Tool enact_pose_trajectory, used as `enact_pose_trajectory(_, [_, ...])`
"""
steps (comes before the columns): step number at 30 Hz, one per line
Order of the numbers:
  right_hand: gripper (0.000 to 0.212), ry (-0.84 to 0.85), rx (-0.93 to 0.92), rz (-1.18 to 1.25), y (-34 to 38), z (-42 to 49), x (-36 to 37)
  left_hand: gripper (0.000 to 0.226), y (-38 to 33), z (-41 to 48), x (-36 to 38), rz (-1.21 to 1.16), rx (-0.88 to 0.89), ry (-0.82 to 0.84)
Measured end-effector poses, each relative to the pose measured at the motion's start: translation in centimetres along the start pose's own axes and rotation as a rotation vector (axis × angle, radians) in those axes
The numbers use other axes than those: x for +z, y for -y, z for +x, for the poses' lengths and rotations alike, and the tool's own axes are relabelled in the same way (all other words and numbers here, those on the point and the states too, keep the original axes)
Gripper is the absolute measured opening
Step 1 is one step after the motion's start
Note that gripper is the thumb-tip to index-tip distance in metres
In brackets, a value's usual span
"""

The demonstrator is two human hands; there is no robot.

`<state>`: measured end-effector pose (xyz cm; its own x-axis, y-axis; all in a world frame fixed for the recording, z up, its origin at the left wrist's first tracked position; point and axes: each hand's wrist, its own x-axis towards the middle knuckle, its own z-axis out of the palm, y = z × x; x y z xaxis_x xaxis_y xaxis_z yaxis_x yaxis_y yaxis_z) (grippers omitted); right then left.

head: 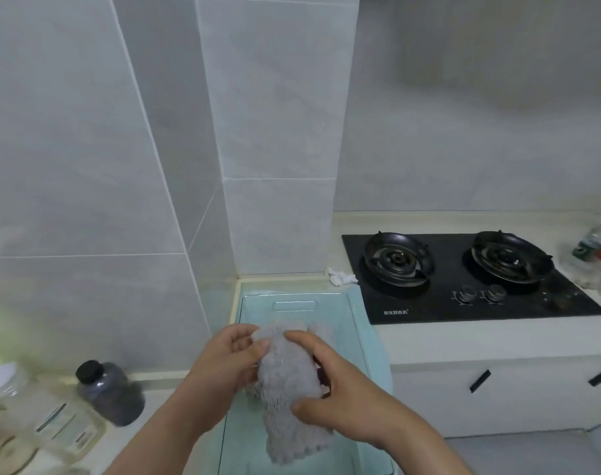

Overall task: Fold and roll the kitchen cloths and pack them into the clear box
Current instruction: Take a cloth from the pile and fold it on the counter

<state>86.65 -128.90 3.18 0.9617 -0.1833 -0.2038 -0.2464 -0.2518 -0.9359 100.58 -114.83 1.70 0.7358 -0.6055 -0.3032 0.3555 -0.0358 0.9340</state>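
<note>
The left hand (pixel 228 358) has its fingers (pixel 258 347) curled together, pinching the upper left edge of a fluffy grey cloth (pixel 288 389). The right hand (pixel 329 382) is clamped on the same cloth: its forefinger lies across the top, its thumb presses the lower right side, and the remaining fingers are tucked behind the fabric where I cannot see them. Both hands hold the cloth up off the surface, with its loose tail hanging down toward the near edge.

Directly beneath is the clear box (pixel 355 323), sitting on a pale teal mat in the left corner of the counter (pixel 463 341), just beside the black 2-burner hob (pixel 463 279). Whether the box has a lid on, I cannot tell. No cloths are visible inside it, as far as its see-through surface shows.

I would judge the task to be at an early stage: this 1 cloth looks bunched, partly gathered, not yet a tidy roll, and nothing appears packed. The rolling needs finishing, then the cloth goes into the box.

On the lower ledge to the left stands a dark jar (pixel 110 392) with a black cap, well apart from the hands.
</note>
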Motion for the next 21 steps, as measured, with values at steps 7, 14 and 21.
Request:
enact_pose_trajectory(7, [0.068,-0.01,0.155,-0.225,-3.8,3.7,0.5,0.013,1.4,2.1,-1.9,0.082,-0.035,-0.187])
enact_pose_trajectory(14, [0.065,0.248,0.285,-0.634,-8.1,7.4,7.1,0.021,6.9,1.6,-5.1,0.665,-0.055,-0.15])
enact_pose_trajectory(21, [0.072,0.255,0.463,-0.704,-10.3,10.9,11.8,0.025,7.4,0.6,-5.4,0.491,-0.088,-0.062])
